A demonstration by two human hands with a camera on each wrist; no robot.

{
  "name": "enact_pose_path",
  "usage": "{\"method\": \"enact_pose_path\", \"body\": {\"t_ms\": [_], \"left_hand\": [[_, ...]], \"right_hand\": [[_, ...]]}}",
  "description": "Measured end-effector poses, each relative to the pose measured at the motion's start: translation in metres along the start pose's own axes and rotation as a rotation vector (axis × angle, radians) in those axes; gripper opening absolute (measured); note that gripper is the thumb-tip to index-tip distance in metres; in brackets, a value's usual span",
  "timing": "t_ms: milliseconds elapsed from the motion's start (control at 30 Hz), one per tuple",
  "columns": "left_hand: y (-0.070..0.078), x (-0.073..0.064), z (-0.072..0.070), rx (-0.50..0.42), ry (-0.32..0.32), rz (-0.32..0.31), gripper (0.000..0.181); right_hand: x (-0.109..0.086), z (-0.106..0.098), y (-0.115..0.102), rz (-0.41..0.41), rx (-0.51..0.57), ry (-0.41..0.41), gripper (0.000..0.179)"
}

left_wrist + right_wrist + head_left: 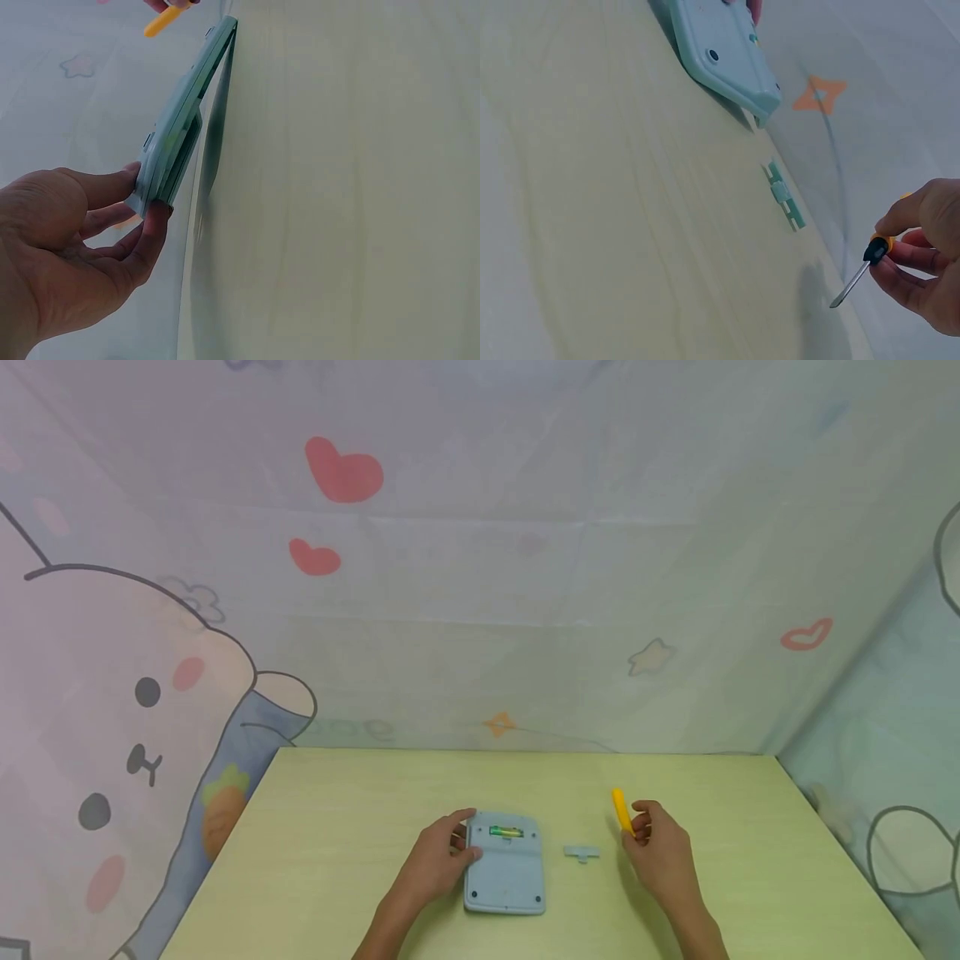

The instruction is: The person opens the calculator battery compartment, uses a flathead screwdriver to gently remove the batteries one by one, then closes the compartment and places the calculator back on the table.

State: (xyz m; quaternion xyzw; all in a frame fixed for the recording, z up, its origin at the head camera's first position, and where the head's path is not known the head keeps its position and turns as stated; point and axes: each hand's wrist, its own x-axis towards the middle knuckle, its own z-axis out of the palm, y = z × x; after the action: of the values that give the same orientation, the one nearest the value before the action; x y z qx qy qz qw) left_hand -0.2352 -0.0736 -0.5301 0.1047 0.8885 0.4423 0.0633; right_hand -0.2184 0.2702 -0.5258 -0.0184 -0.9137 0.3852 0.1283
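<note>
My left hand point(438, 857) grips the left edge of a pale blue calculator point(504, 878), thumb on top and fingers at the side and underneath. The calculator lies back side up; in the left wrist view its gripped end is raised off the table. A green battery point(506, 832) sits in the open slot near its far end. To its right, a small pale blue battery cover point(581, 852) lies on the table. My right hand point(662, 852) pinches a screwdriver by its yellow handle point(622, 810). In the right wrist view the metal shaft point(850, 285) points away from the fingers, above the table.
The pale wooden table point(322, 835) ends at a hanging cloth backdrop point(480, 635) printed with hearts, stars and a cartoon bear. More cloth hangs along the right side. Dark round feet or screws point(537, 899) dot the calculator's back.
</note>
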Motion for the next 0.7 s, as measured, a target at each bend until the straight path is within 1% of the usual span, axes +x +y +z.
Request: {"method": "enact_pose_path", "body": {"t_ms": [100,233,533,700], "left_hand": [[0.0008,0.0,-0.0004,-0.007,-0.001,-0.005,0.057],[0.0012,-0.0007,-0.0006,-0.007,0.004,0.004,0.056],[-0.0014,-0.0008,-0.0006,0.008,0.008,0.04,0.054],[-0.0021,-0.001,-0.0008,0.015,0.007,0.039,0.054]], "right_hand": [[-0.0001,0.0004,-0.0016,-0.006,0.017,0.009,0.039],[0.0011,0.0015,-0.0031,-0.011,0.032,0.025,0.038],[0.0023,0.0004,-0.0068,0.024,0.077,0.02,0.04],[0.0018,-0.0005,-0.0092,0.032,0.101,0.017,0.037]]}}
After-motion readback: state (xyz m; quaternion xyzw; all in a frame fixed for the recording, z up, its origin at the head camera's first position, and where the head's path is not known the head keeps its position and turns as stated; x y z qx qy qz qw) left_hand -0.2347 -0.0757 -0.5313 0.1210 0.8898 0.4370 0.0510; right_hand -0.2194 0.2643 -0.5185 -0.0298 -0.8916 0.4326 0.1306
